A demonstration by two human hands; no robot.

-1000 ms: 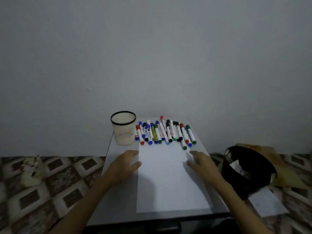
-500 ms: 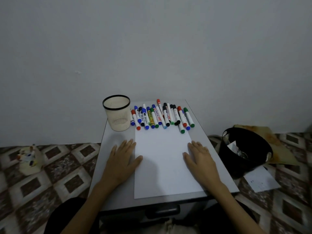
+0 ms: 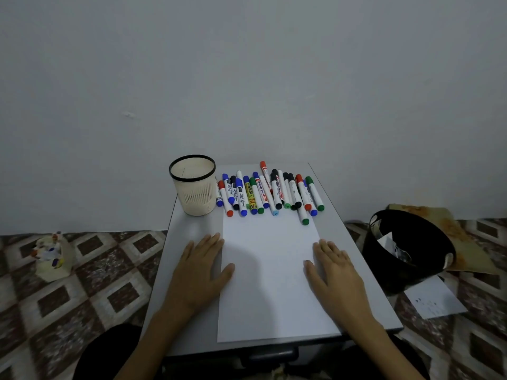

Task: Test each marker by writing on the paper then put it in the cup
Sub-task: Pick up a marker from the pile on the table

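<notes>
markers (image 3: 270, 193) overlap, labels blurred | cup (image 3: 194, 194) bottom unseen | bin (image 3: 411, 242) contents unclear

paper (image 3: 270, 275): white | cup (image 3: 194, 186): cream, black rim, slotted wall | markers (image 3: 270, 193): white barrels, red, blue, black, green caps | tabletop (image 3: 192, 223): pale grey | floor (image 3: 82, 272): brown-and-cream diamond tiles | bin (image 3: 406, 248): black

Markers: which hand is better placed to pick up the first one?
Probably right: the right hand lies flat just below the green-capped marker jutting onto the paper; the left hand rests nearer the cup.
</notes>
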